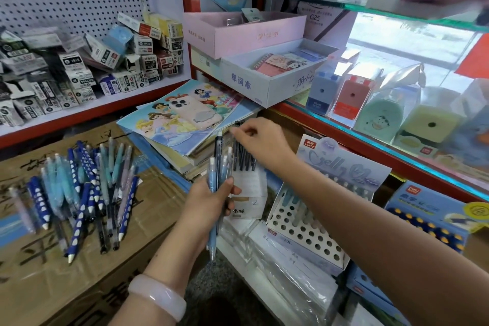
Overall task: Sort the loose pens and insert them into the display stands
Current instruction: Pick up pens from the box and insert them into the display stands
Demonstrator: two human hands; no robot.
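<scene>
Your left hand point(211, 200) grips a bunch of blue pens point(217, 180), kept ready. Your right hand point(260, 140) pinches a dark pen point(236, 152) top, fitting it into the far clear stand point(247, 182).

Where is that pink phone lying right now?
The pink phone lies on the princess book, upper centre of the head view, just left of the right hand.

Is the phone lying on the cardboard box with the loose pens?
No, the phone lies on the picture books, apart from the pens.
</scene>
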